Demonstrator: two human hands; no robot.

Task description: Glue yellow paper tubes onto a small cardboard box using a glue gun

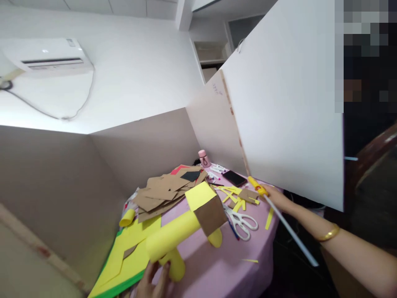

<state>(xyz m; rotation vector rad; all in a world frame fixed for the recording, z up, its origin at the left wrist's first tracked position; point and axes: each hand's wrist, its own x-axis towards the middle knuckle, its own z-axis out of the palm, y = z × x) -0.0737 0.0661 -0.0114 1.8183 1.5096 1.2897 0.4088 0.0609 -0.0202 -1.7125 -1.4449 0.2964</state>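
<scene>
My left hand (pixel 152 281) sits at the bottom edge, fingers curled round the short stub of a yellow paper tube model (pixel 173 240). This model is a long yellow roll with a brown-and-yellow cardboard box (pixel 207 209) fixed across it. My right hand (pixel 274 198) reaches out over the table's far right side and is closed on a yellow glue gun (pixel 257 186). A thin white stick or cord (pixel 291 234) runs back from the gun along my forearm, which wears a gold bangle (pixel 328 234).
The pink table (pixel 229 265) holds white-handled scissors (pixel 243 223), yellow paper strips (pixel 231 194), a heap of brown cardboard pieces (pixel 164 194), a black phone (pixel 235 178), markers, a pink bottle (pixel 203 158) and yellow and green sheets (pixel 124 256). White partition boards (pixel 285 103) enclose the table.
</scene>
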